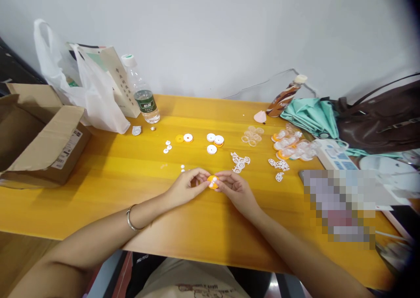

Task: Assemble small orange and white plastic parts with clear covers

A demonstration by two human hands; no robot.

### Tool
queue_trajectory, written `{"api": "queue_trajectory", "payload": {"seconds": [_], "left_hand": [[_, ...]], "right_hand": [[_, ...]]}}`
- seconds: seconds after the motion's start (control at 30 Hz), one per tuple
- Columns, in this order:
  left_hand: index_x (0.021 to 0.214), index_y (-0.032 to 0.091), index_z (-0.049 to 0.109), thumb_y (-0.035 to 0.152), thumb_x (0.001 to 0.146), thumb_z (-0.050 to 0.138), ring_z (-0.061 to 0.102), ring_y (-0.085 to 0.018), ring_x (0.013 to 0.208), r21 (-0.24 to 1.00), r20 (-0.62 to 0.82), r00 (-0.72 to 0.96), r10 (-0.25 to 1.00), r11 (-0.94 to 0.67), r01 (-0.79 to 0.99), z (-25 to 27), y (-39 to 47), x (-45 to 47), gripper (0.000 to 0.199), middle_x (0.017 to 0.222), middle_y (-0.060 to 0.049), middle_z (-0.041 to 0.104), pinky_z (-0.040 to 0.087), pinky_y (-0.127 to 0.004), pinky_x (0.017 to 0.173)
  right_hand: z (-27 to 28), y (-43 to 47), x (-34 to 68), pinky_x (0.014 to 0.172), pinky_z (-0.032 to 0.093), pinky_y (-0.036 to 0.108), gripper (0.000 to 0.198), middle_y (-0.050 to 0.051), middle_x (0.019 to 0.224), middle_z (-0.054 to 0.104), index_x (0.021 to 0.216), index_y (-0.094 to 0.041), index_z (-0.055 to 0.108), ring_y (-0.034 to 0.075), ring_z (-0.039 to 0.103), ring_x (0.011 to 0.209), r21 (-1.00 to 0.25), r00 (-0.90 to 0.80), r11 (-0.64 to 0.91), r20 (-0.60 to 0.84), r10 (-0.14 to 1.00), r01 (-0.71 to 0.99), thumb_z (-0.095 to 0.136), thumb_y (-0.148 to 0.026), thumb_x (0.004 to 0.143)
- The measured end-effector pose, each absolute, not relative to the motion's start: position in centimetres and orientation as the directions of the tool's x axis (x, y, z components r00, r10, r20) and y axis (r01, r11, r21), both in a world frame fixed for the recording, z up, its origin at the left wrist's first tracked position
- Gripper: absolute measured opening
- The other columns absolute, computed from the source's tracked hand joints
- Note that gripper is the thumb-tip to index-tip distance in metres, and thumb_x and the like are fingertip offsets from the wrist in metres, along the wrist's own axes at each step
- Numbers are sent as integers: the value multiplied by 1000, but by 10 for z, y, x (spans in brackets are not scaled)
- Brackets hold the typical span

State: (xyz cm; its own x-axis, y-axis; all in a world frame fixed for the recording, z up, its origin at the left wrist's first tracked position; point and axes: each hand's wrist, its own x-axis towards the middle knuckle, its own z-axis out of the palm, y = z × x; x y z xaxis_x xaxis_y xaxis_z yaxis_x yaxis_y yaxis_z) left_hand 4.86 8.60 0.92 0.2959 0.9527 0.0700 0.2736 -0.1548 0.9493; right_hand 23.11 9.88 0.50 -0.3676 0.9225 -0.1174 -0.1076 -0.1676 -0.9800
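Note:
My left hand (187, 187) and my right hand (237, 193) pinch a small orange disc (213, 176) between them, low over the table. Small white pieces sit on its face, partly covered by my thumbs. Just beyond the hands lie white and orange round discs (211, 149), some of them stacked. A yellow disc (179, 138) lies beside a white one farther left. Small white round caps (167, 143) and tiny white pieces (182, 166) are left of my left hand. White openwork gear-like parts (240, 161) lie beyond my right hand.
Clear rings (252, 136) and assembled orange-and-clear pieces (290, 145) lie at the right. A water bottle (146, 101), plastic bag (98, 92) and cardboard box (62, 158) stand left. A brown drink bottle (284, 100), green cloth bundle (310, 114) and brown bag (377, 118) are back right.

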Motion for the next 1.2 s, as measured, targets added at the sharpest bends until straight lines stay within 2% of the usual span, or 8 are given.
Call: {"api": "queue_trajectory", "payload": {"seconds": [0.13, 0.2, 0.4, 0.57, 0.7, 0.8, 0.87, 1.2], "left_hand": [[104, 16, 54, 27, 81, 57, 57, -12, 81, 916, 166, 272, 948, -250, 315, 11, 84, 48, 25, 92, -6, 62, 45, -25, 73], [102, 16, 54, 25, 81, 57, 57, -12, 82, 916, 169, 290, 942, -259, 307, 12, 83, 48, 23, 92, -5, 61, 45, -25, 75], [91, 13, 53, 32, 80, 58, 56, -9, 72, 996, 4, 284, 959, -29, 85, 3, 85, 56, 22, 80, -3, 60, 45, -22, 67], [85, 13, 53, 34, 75, 64, 54, -7, 66, 999, -33, 263, 964, 29, 20, 1, 84, 60, 26, 76, -1, 59, 44, -20, 63], [84, 13, 53, 37, 71, 68, 56, -7, 66, 996, -63, 206, 976, 74, -45, 3, 84, 60, 30, 75, -1, 60, 45, -20, 63], [82, 13, 54, 38, 67, 71, 58, -8, 65, 986, -108, 168, 980, 128, -112, 4, 86, 59, 34, 74, -1, 61, 47, -22, 65], [82, 13, 55, 37, 65, 73, 59, -8, 65, 977, -132, 169, 977, 158, -147, 6, 87, 59, 34, 73, -1, 61, 48, -22, 66], [87, 13, 59, 43, 67, 69, 60, -9, 68, 956, -194, 205, 959, 232, -178, 15, 86, 58, 37, 77, -2, 64, 50, -25, 72]], "right_hand": [[6, 99, 231, 67, 54, 25, 20, 0, 80, 66, 84, -21, 62, 11, 63, 73, -976, -345, -186, -136, 929, -116, 70, -32, 69], [6, 99, 231, 67, 54, 25, 20, 0, 78, 66, 82, -20, 62, 11, 62, 71, -977, -328, -178, -131, 936, -117, 70, -32, 69], [4, 98, 228, 62, 55, 26, 19, 0, 70, 66, 76, -19, 63, 11, 63, 65, -983, -303, -135, -92, 949, -124, 72, -33, 67], [5, 98, 228, 62, 56, 27, 18, 0, 72, 69, 75, -19, 67, 11, 62, 63, -974, -306, -191, -148, 941, -117, 73, -32, 64], [6, 103, 234, 70, 56, 30, 20, 2, 81, 71, 84, -21, 70, 12, 64, 69, -970, -366, -215, -161, 916, -111, 70, -33, 68], [6, 107, 238, 85, 52, 34, 32, 2, 94, 71, 98, -24, 67, 14, 65, 83, -970, -489, -215, -134, 862, -114, 72, -28, 67], [6, 109, 241, 89, 49, 35, 38, 2, 98, 70, 103, -25, 65, 14, 66, 86, -973, -545, -203, -111, 831, -112, 73, -24, 66], [6, 110, 242, 86, 50, 37, 38, 4, 93, 71, 104, -22, 64, 16, 66, 83, -985, -509, -160, -104, 854, -67, 72, -27, 67]]}}
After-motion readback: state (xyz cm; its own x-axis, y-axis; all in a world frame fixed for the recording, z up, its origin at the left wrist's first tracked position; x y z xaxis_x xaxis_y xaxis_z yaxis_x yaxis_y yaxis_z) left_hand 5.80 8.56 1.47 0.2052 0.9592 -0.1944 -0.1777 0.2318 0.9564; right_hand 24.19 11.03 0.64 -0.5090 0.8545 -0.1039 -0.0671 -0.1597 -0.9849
